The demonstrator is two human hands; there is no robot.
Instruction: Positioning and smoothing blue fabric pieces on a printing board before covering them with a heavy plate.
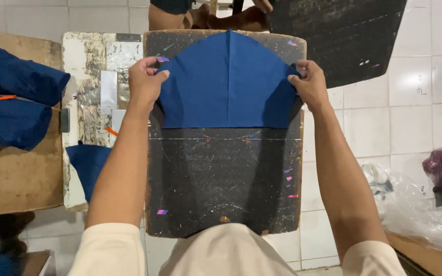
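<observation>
Left hand (147, 82) and right hand (310, 84) each pinch a side edge of the blue fabric piece (227, 84), spread flat on the black board (224, 174)

Light: bright, even, from overhead | Shadows: soft, faint | Glare: mild on white tiles | Focus: sharp, edges slightly softer

Fingers of left hand (147, 82) and right hand (310, 84) tucked under blue fabric piece (227, 84); hidden. Beyond the hands, another person (205, 15) cut off by top edge. Clear plastic bag (420, 204) right of right forearm: contents indistinct.
</observation>
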